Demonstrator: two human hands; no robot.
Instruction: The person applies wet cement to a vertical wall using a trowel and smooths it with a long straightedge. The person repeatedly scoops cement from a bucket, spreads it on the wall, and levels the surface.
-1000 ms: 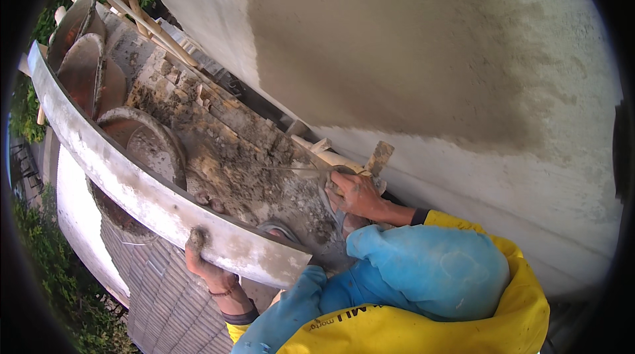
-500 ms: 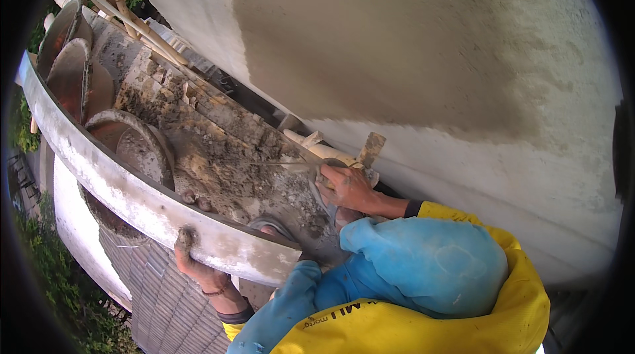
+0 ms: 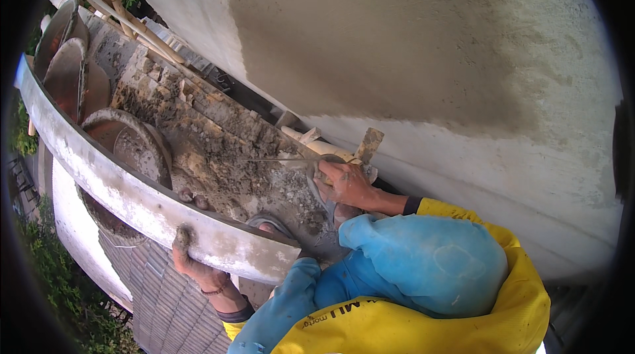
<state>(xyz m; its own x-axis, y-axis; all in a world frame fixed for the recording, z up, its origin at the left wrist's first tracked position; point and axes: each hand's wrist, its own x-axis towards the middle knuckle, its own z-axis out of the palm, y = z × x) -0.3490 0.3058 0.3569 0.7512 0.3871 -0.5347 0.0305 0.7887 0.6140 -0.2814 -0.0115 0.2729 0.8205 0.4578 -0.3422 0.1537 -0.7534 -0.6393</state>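
Note:
A long, pale straightedge (image 3: 145, 198), smeared with mortar, crosses the left side and curves in this lens. My left hand (image 3: 192, 265) grips its lower edge towards the near end, with the thumb on its face. My right hand (image 3: 347, 185) is closed round a trowel, low over the boards and near my foot. The trowel's thin blade (image 3: 278, 159) points left and shows nearly edge-on; the fingers hide most of its handle. A wide patch of wet plaster (image 3: 370, 43) covers part of the pale wall (image 3: 423, 162) ahead.
Mortar-crusted planks (image 3: 218, 155) lie under my sandalled feet. Round mortar pans (image 3: 135, 149) stand along the left, partly behind the straightedge. Bamboo poles (image 3: 122, 13) cross at the far left. A narrow gap separates planks and wall. Below is a tiled roof (image 3: 165, 308).
The view has shifted slightly, so the planks and wall sit a little further left and up. Both hands keep their grips, almost in place.

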